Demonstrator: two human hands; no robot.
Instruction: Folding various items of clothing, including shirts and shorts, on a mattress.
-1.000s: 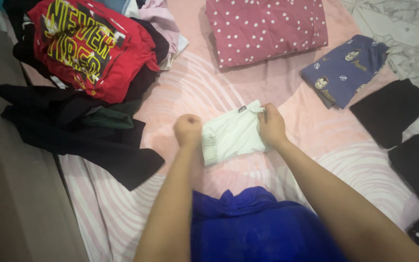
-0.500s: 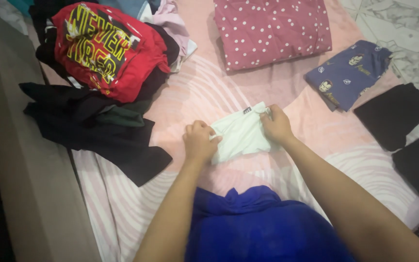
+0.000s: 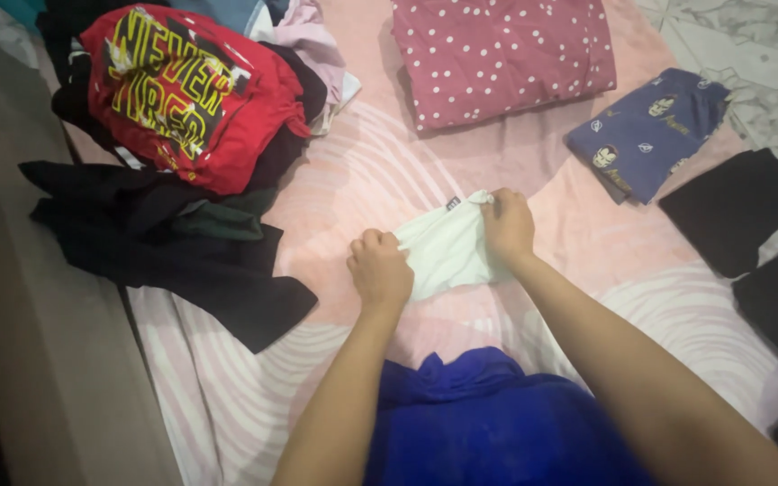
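Your left hand [image 3: 378, 270] is clenched on the near-left edge of the small white garment [image 3: 447, 252], and your right hand [image 3: 508, 225] pinches its far-right corner, so the cloth lies stretched between them with its long axis running from one hand to the other. The garment rests on the pink bedsheet [image 3: 362, 171], right of the black clothes pile [image 3: 173, 243] and nearer you than the polka-dot folded piece [image 3: 497, 54].

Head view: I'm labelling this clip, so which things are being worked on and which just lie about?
In hand: white garment, left hand, right hand.
Lying about: red printed shirt, dotted maroon fold, blue patterned fold, black clothes.
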